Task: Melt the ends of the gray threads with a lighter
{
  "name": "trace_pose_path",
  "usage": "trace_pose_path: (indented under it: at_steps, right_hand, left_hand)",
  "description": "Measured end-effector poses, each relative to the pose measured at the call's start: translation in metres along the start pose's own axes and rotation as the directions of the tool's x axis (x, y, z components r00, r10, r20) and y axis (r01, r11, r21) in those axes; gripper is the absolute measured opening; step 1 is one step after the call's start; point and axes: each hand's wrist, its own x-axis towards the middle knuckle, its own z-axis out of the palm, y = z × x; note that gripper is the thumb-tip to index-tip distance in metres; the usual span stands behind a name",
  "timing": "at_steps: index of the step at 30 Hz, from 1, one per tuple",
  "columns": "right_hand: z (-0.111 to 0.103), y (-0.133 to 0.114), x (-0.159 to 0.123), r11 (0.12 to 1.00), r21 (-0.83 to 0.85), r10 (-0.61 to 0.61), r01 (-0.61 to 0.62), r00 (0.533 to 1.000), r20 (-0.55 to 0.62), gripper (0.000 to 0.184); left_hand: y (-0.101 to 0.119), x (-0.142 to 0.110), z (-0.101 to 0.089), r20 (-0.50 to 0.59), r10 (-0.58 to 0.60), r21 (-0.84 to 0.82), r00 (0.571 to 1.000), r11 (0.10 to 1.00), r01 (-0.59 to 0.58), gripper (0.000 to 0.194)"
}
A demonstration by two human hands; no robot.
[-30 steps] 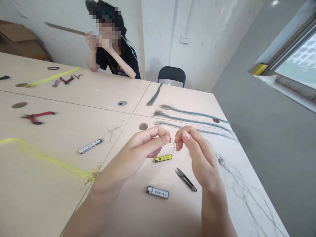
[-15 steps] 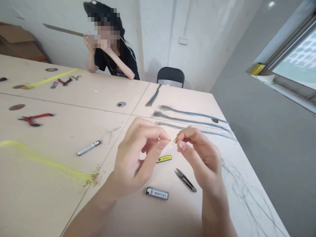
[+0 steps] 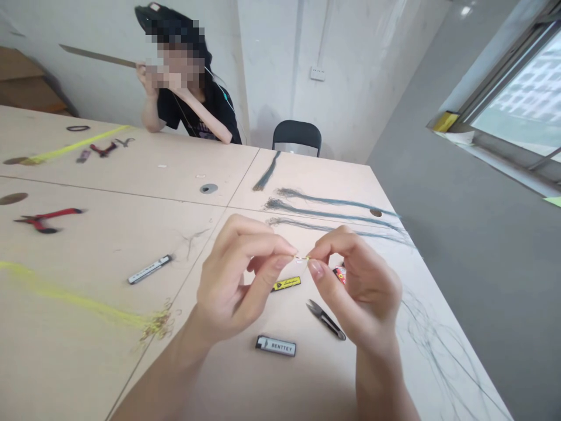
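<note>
Between my two hands, just above the table, is a small gold-coloured fish hook point(image 3: 301, 258) with thin line at it. My left hand point(image 3: 236, 275) pinches one end between thumb and forefinger. The thumb and forefinger of my right hand point(image 3: 363, 280) are closed at the other end, partly hiding it. Below my fingers lie a yellow lighter point(image 3: 287, 283), a pair of thread snips point(image 3: 326, 320) and a white lighter marked BENTTEY point(image 3: 276, 346). A red patterned object point(image 3: 339, 274) shows partly behind my right hand.
Bundles of blue-green line point(image 3: 333, 216) lie beyond my hands; loose line point(image 3: 442, 333) spreads at right. At left are a yellow hook bundle point(image 3: 155, 323), another lighter point(image 3: 149, 269) and red-handled pliers point(image 3: 48, 221). A person point(image 3: 193, 111) sits across the table.
My hands have parted slightly, so more of the gold hook shows between the fingertips. The red patterned object has come into sight behind my right hand. The view has shifted a little.
</note>
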Motion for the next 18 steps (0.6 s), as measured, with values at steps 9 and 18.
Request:
trace_pose_path:
  at_steps: [9,18]
  right_hand:
    - [0.0027,-0.0019,0.0025,0.974,-0.128,-0.189,0.184,0.982,-0.022,0.022]
    - [0.0042,0.0007,0.0027,0.945,-0.195,-0.273,0.263,0.962,-0.025,0.024]
  left_hand:
    - [-0.0062,0.0058,0.0038,-0.016,0.136,0.076,0.991,0.988,-0.134,0.018]
    - [-0.0089,0.0071,0.0069,-0.041,0.185,0.114,0.982,0.977,-0.179,0.017]
